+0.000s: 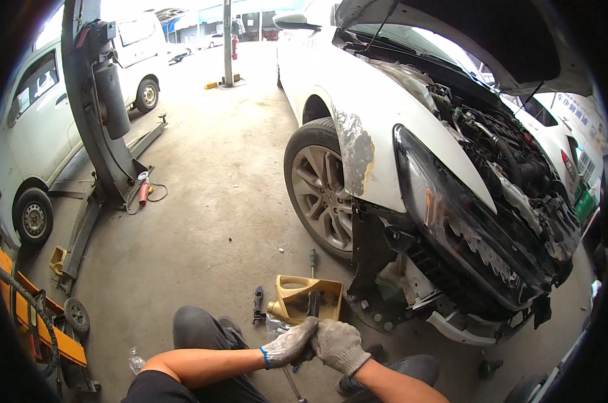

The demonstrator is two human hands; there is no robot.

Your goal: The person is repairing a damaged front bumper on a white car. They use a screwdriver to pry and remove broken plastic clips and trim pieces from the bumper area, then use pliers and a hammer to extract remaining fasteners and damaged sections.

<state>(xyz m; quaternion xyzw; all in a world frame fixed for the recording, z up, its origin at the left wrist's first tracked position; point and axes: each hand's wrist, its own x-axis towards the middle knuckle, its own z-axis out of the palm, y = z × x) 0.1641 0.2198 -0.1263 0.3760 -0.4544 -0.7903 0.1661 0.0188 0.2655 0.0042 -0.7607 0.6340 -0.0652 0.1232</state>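
My left hand [288, 345] and my right hand [341, 345], both in grey-white knit work gloves, meet in front of my knees. Their fingers are closed round a narrow black plastic piece [314, 303], which sticks up past the knuckles; its lower part is mostly covered by the gloves. Just beyond them lies a gold plastic jug [294, 300] with its side cut open. A similar black bracket-like part [258, 305] rests on the floor left of the jug. Behind the jug is a screwdriver [312, 259]. A clear plastic bag [275, 326] lies partly under my left hand.
A white car with its hood raised and front bumper off stands ahead right, its headlight [451, 221] and front wheel [319, 191] close by. Left are a lift post [96, 101], an air gauge [143, 190] and an orange wheeled frame [62, 342]. A metal rod [294, 384] lies between my legs.
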